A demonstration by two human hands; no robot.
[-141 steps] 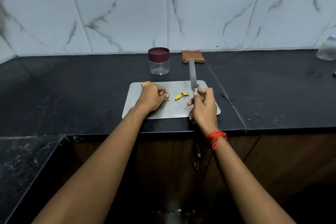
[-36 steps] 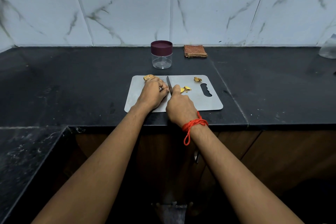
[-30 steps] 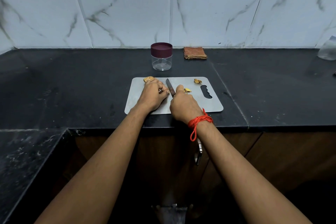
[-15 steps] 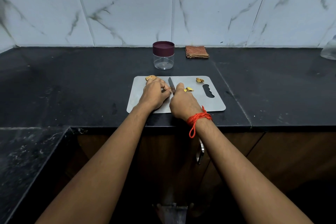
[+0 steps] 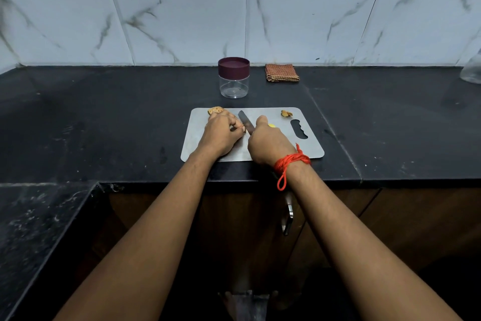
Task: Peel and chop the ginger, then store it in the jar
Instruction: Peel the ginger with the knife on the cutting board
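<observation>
Head view: a grey cutting board [image 5: 299, 150] lies on the black tabletop [image 5: 104, 112] near its front edge, with both hands over its left half. The left hand [image 5: 221, 135] sits knuckles up with its fingers curled down and the fingertips bunched just beside the blade; whether they pinch anything cannot be told, since whatever is under them is hidden. The right hand [image 5: 268, 143] is wrapped round the handle of a knife [image 5: 246, 122], the handle itself hidden in the fist; the blade sticks out away from the person, slanting to the left, between the 2 hands. A red thread [image 5: 291, 162] is tied round the right wrist.

1 unpeeled ginger chunk [image 5: 215, 110] rests at the board's far left corner, touching the back of the left hand; a small ginger scrap [image 5: 286, 113] lies near the far right corner, above the handle slot; a yellow piece [image 5: 272, 125] peeks out just behind the right hand.

The jar [image 5: 234, 85], clear and with its maroon lid [image 5: 233, 66] on, stands on the tabletop behind the board, apart from it; a folded checked cloth [image 5: 282, 73] lies to its right against the tiled wall [image 5: 182, 16].
</observation>
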